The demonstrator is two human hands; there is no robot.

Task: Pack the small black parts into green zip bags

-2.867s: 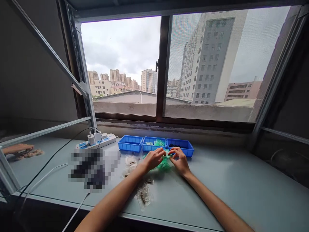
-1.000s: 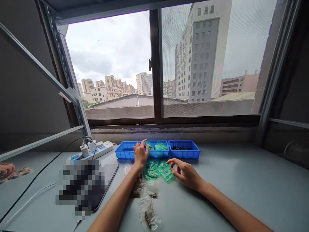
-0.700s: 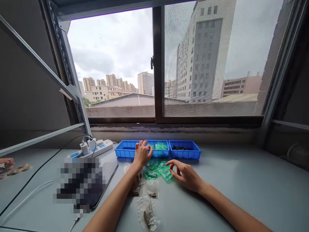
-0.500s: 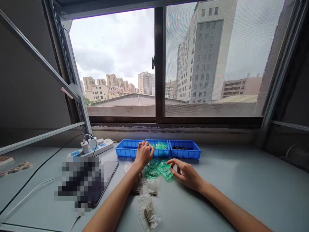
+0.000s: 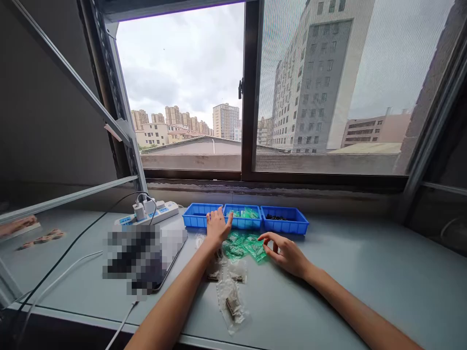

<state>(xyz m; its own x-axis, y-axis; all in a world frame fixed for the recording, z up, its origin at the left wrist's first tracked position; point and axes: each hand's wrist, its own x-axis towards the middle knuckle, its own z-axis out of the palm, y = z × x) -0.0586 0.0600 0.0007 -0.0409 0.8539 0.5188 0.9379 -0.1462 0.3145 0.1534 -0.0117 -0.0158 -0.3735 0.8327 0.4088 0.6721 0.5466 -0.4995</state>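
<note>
My left hand point(image 5: 217, 226) reaches toward the front wall of the blue trays, fingers stretched out and apart, holding nothing. A pile of small green bags point(image 5: 243, 245) lies on the grey table just in front of the trays. My right hand point(image 5: 286, 253) rests beside that pile with its fingers spread and fingertips touching the nearest green bag. Three blue trays stand in a row: the left tray point(image 5: 199, 215), the middle tray point(image 5: 243, 218) with green bags in it, and the right tray point(image 5: 286, 221) with small dark parts.
Clear bags of metal parts point(image 5: 229, 291) lie near my left forearm. A pixelated tablet point(image 5: 146, 255) sits to the left, behind it a white power strip point(image 5: 148, 214) with cables. A window and metal frame bars stand at the back. The grey table point(image 5: 365, 277) extends right.
My left hand left the green bags, reached to the trays and has opened out there. My right hand let go and settled beside the pile. The camera shifted slightly.
</note>
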